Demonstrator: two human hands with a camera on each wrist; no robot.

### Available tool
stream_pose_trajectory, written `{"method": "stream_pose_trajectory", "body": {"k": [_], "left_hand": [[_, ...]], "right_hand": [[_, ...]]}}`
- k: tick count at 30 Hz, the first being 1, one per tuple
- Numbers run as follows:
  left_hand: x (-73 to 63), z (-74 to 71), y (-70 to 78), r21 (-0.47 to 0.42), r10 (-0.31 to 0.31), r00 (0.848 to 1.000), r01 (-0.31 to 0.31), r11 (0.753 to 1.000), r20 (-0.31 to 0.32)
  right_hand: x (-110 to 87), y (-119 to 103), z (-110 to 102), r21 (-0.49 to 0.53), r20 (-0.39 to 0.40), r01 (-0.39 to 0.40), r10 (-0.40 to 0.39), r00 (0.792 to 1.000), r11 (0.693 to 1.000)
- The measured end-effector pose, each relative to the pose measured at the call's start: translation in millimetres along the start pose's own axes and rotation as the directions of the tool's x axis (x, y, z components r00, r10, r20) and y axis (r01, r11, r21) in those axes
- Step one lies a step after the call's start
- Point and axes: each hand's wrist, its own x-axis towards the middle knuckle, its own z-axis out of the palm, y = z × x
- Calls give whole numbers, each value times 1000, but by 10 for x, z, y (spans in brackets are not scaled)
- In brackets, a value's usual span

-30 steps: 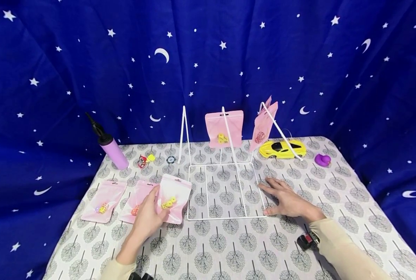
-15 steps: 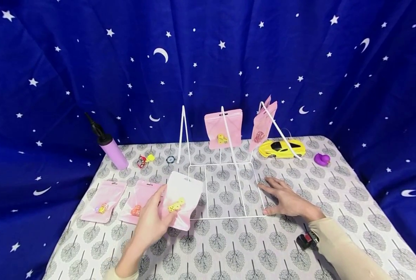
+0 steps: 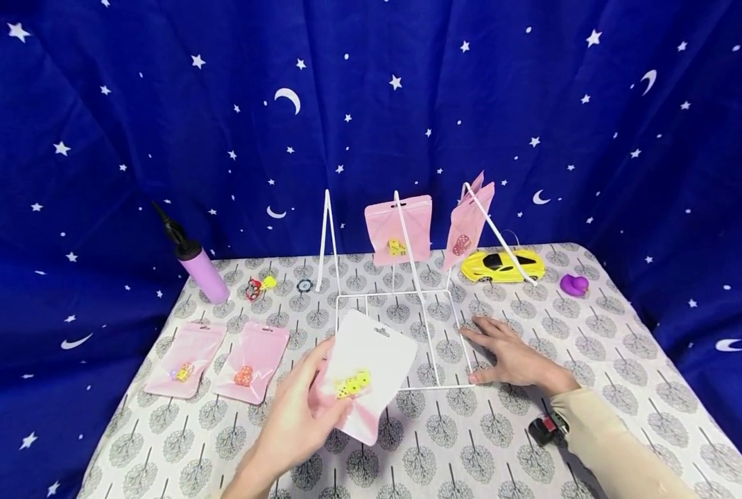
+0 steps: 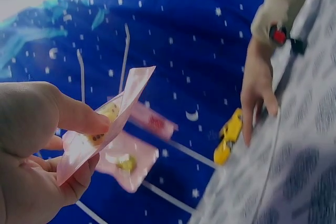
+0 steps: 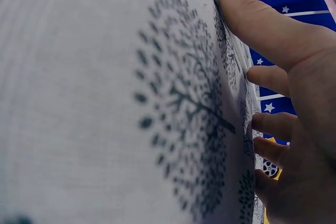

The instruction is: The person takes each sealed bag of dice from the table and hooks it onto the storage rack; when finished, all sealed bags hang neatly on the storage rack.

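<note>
My left hand (image 3: 299, 409) pinches a pink-and-white zip pouch (image 3: 377, 353) with yellow dice inside, held tilted above the table in front of the white wire rack (image 3: 408, 389). In the left wrist view the thumb presses the pouch (image 4: 128, 98) over the dice, fingers behind. My right hand (image 3: 511, 353) lies spread with its fingertips at the right side of the rack's base. One pink pouch (image 3: 383, 222) with yellow dice hangs on the middle prong, and pink pouches (image 3: 469, 222) hang on the right prong. The left prong (image 3: 326, 235) bears no pouch.
Two pink pouches (image 3: 185, 360) (image 3: 252, 364) lie at the left. Behind them stand a purple hand pump (image 3: 204, 274), small red and yellow toys (image 3: 260, 285) and a round chip (image 3: 305, 285). A yellow toy car (image 3: 502, 266) and a purple duck (image 3: 574, 285) sit at the back right.
The left hand has lifted the pouch off the table beside the other two and carried it rightward and nearer, to the front of the rack. The right hand has stayed in place.
</note>
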Motion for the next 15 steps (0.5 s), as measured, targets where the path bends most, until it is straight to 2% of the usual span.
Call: {"method": "stream_pose_trajectory", "body": {"k": [5, 7, 9, 12, 15], "left_hand": [[9, 62, 215, -95, 127, 991, -122, 988, 45], [28, 78, 287, -85, 201, 979, -197, 977, 32], [38, 85, 356, -71, 246, 969, -244, 967, 19], [72, 97, 427, -36, 346, 938, -346, 937, -27], [107, 112, 468, -31, 401, 914, -403, 915, -67]], "right_hand": [[-7, -3, -5, 10, -6, 1, -1, 1000, 1000], [-4, -6, -6, 12, -8, 5, -5, 1000, 1000], [-1, -9, -5, 9, -8, 9, -9, 1000, 1000], [1, -7, 0, -1, -16, 13, -13, 1000, 1000], [-12, -2, 9, 4, -31, 14, -14, 999, 1000]]}}
